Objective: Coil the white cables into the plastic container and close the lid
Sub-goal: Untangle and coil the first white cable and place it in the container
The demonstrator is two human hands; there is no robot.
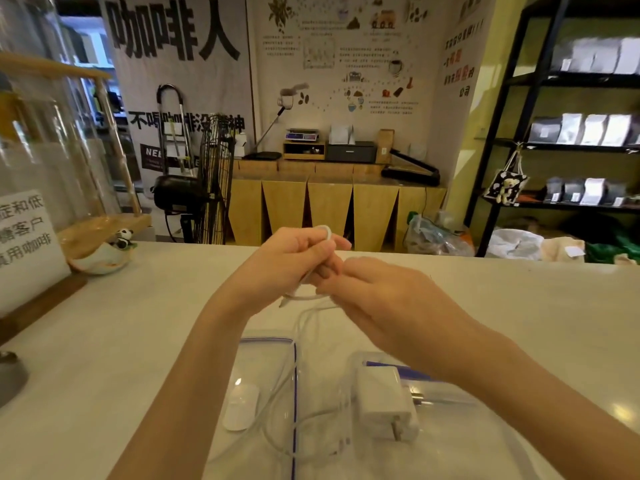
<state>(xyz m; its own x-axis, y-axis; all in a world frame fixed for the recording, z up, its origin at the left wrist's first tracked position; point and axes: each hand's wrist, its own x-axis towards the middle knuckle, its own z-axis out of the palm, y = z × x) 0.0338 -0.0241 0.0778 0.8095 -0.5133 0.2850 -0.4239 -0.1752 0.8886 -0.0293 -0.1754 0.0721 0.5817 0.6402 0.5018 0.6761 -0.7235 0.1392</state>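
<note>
White cable (304, 296) looped between both hands

Wall banner (176, 81) reads "咖啡人"; counter sign (26, 237) reads "用咖啡".

One head-worn view — wide-angle, looking forward and down across the white counter (138, 323), hands close below the lens, the far poster wall (346, 64) facing it.

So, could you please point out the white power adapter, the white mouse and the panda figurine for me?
white power adapter (382, 398), head view, on its top face.
white mouse (240, 407), head view, on its upper shell.
panda figurine (124, 237), head view, on its body.
</note>
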